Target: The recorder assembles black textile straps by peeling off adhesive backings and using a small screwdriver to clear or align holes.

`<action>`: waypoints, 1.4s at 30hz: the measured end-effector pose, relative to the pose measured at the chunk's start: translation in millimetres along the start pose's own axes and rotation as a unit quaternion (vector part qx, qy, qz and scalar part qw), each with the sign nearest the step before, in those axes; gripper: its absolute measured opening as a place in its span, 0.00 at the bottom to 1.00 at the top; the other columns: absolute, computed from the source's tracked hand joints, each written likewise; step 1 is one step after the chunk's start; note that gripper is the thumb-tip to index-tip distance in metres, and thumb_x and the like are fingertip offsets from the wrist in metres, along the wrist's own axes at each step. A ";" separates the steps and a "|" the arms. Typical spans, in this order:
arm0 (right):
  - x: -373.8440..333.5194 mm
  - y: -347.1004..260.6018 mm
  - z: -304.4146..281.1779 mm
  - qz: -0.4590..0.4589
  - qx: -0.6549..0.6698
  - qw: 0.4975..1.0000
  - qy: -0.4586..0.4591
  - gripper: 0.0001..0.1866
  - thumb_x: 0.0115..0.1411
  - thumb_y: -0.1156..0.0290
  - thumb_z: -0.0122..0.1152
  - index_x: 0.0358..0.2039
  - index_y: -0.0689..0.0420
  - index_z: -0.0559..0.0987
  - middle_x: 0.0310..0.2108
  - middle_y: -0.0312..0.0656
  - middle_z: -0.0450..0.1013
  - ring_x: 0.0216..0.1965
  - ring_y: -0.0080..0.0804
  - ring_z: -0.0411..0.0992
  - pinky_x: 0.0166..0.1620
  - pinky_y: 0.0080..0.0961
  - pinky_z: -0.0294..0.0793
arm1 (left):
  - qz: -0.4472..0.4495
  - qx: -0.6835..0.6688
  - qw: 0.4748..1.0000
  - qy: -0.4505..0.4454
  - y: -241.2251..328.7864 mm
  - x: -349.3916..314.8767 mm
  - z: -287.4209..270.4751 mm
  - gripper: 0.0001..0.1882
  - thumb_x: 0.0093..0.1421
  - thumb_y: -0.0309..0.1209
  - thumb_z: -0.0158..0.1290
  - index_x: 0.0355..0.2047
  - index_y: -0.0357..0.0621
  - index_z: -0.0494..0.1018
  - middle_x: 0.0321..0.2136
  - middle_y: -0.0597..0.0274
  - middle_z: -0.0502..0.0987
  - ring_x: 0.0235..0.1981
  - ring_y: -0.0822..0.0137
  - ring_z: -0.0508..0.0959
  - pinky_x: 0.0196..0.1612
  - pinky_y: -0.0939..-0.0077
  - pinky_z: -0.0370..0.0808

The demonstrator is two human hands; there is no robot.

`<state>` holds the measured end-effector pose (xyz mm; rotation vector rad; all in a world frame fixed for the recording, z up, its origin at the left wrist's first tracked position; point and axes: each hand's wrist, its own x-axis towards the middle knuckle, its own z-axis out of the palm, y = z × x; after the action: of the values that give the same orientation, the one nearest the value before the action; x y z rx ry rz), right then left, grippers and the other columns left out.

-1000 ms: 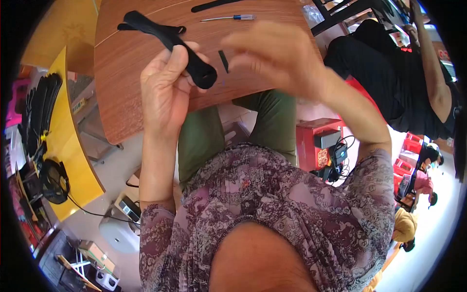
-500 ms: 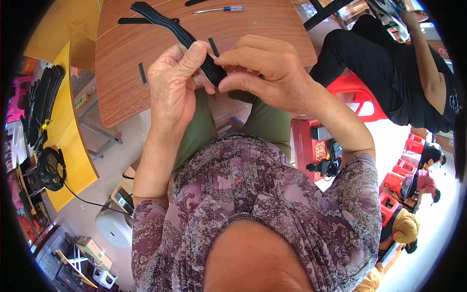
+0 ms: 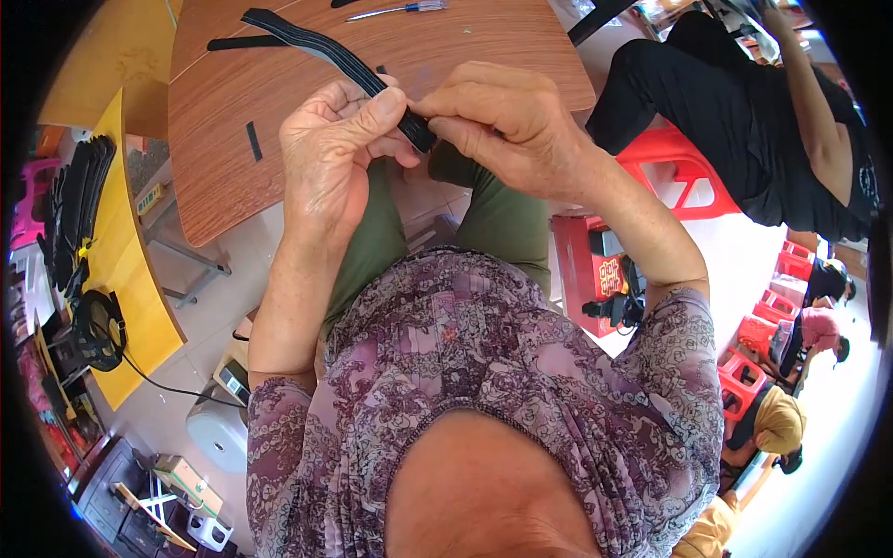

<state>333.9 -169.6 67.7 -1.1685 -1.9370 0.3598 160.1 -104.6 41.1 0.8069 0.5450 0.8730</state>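
A long black strap with pale lines along its length slants from the table's far side down to my hands. My left hand is closed round it near its near end, thumb on top. At that same end, my right hand has thumb and fingers pinched together, touching the strap's edge. Whether a small piece sits between those fingertips is hidden. Beneath the strap's far part lies another black strip. A short black strip rests on the table left of my left hand.
The brown wood-grain table bears a screwdriver with a clear-blue handle at the far side. To the left, a yellow board holds a bundle of black straps and a small fan. A person in black sits on a red stool at right.
My right thumb has drawn in toward its fingers at the strap's edge, and the strap's end shows more. The left hand keeps its hold. The whole view has shifted slightly.
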 end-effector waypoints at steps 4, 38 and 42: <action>2.3 -6.1 -6.5 -0.041 -0.020 0.999 0.004 0.08 0.51 0.74 0.61 0.33 0.61 0.78 0.22 0.44 0.70 0.27 0.42 0.71 0.28 0.35 0.69 | 0.019 0.016 1.000 0.008 5.2 -0.9 7.5 0.12 0.53 0.23 0.59 0.36 0.29 0.71 0.25 0.58 0.75 0.17 0.69 0.75 0.22 0.78 0.76; 40.9 22.1 -24.8 -0.413 -0.226 0.868 0.159 0.17 0.46 0.72 0.61 0.39 0.61 0.78 0.28 0.43 0.74 0.29 0.37 0.72 0.30 0.31 0.70 | -0.174 -0.075 0.969 -0.156 14.6 -17.2 5.3 0.15 0.61 0.33 0.52 0.41 0.31 0.68 0.34 0.47 0.77 0.32 0.59 0.80 0.32 0.69 0.79; 12.8 -13.2 -24.4 -0.322 -0.140 0.917 0.188 0.13 0.49 0.73 0.62 0.37 0.62 0.80 0.27 0.44 0.74 0.27 0.37 0.72 0.28 0.30 0.69 | -0.095 -0.112 0.986 -0.080 13.3 -7.9 4.1 0.13 0.63 0.31 0.50 0.41 0.33 0.67 0.35 0.46 0.76 0.36 0.56 0.79 0.38 0.64 0.80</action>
<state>341.8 -169.9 97.2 -0.6341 -1.9268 -0.4761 152.7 -107.6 55.0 0.6023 0.3679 0.6737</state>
